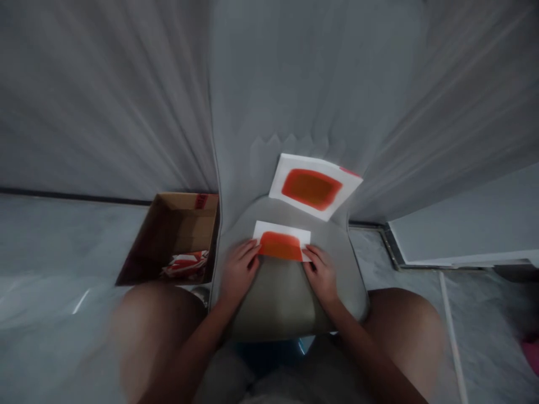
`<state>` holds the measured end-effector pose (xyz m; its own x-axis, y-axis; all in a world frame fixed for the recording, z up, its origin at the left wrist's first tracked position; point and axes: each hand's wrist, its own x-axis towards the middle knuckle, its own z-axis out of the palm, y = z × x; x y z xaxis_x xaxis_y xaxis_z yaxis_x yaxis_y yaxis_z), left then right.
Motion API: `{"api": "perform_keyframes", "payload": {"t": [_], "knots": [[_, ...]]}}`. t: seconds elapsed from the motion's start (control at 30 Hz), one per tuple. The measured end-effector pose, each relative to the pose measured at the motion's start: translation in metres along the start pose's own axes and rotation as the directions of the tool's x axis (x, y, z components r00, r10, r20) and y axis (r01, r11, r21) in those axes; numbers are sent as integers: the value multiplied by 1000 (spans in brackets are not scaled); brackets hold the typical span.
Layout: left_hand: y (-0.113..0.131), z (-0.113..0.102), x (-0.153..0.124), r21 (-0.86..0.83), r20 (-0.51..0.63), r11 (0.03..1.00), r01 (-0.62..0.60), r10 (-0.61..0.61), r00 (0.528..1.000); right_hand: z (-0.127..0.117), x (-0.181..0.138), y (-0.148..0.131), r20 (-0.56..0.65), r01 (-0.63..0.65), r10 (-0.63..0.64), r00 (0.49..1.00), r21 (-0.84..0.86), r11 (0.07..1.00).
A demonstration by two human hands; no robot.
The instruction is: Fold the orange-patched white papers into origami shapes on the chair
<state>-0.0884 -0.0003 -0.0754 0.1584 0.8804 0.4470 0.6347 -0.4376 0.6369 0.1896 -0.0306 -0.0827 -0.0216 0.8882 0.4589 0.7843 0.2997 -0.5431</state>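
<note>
Between my two hands is a small white sheet of paper (281, 245) with a red-orange patch printed on it. It looks about half as tall as the one behind it; whether it is folded, I cannot tell. My left hand (242, 266) pinches its left edge, and my right hand (320, 269) pinches the right edge. Both hands are low over the grey chair seat (286, 303). Just beyond, a larger white paper piece (275, 185) with a similar orange patch leans against the chair back. It may be a stack; its thickness is unclear.
An open cardboard box (181, 221) stands on the floor left of the chair, with crumpled or folded red-and-white papers (187, 265) inside. Grey curtains (105, 101) hang behind. A white panel (467, 219) is at the right. My knees flank the seat.
</note>
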Motion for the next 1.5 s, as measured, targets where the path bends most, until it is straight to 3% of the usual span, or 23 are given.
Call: {"api": "perform_keyframes", "payload": {"t": [0.17,0.47,0.7,0.83,1.03,1.2,1.4,1.5], "knots": [[-1,-1,5,19,7,999,-39,39,999,2,4,1,-24,3,-3,1000,-13,1000],[-10,-1,13,-22,70,993,-113,114,991,-6,6,11,125,14,-21,992,57,998],[-11,2,14,-14,87,995,-99,100,991,-4,11,29,159,94,-115,981,131,987],[-8,1,18,-29,118,996,-85,88,989,-4,14,32,184,74,-108,977,184,980],[-5,-11,19,-24,192,990,-142,144,971,-21,13,21,207,114,-146,967,160,981],[-13,-14,9,-5,247,986,-166,162,955,-37,8,29,263,149,-191,946,170,974],[-17,-8,10,104,295,971,-217,178,939,-33,2,35,239,114,-121,963,45,992],[-13,-7,11,205,351,953,-223,141,926,-32,9,31,287,124,-114,951,-18,992]]}}
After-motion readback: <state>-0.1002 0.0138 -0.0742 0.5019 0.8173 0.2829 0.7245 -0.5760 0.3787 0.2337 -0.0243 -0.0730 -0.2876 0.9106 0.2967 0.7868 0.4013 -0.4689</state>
